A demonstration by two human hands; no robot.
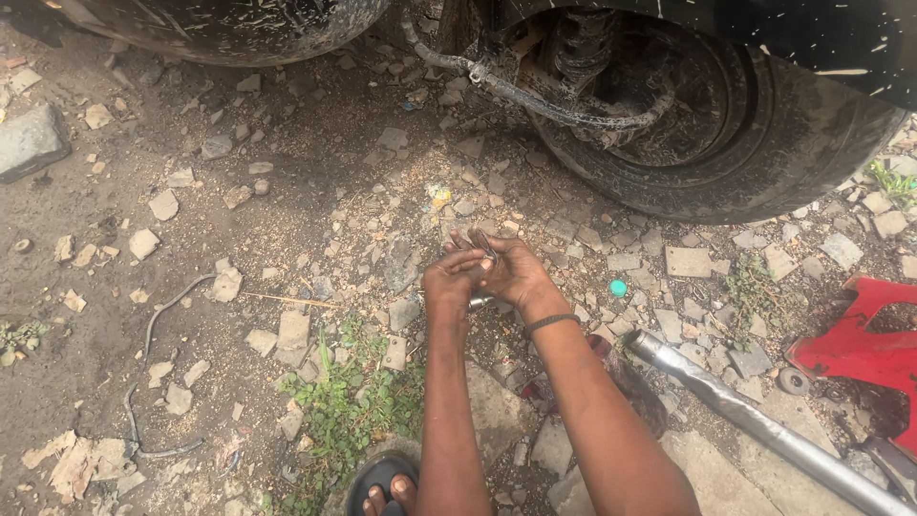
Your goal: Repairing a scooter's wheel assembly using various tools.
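Left hand (449,279) and right hand (513,272) together, fingers closed around a small metal part (480,301), above stony ground (287,191) beside a tyre (764,153)

There is no clear package, label, sign or screen here. The nearest to this subject are some small pieces of litter on the stony ground. A small yellow and white scrap (438,195), crumpled like a piece of wrapper, lies a little above the centre of the frame, between the stones. A small round turquoise cap (618,288) lies right of the centre, flat on the soil. Another small blue-green scrap (409,105) lies in the upper middle of the frame, near the dark underside of the vehicle. Whether these scraps come from packaging cannot be told, because they are too small.
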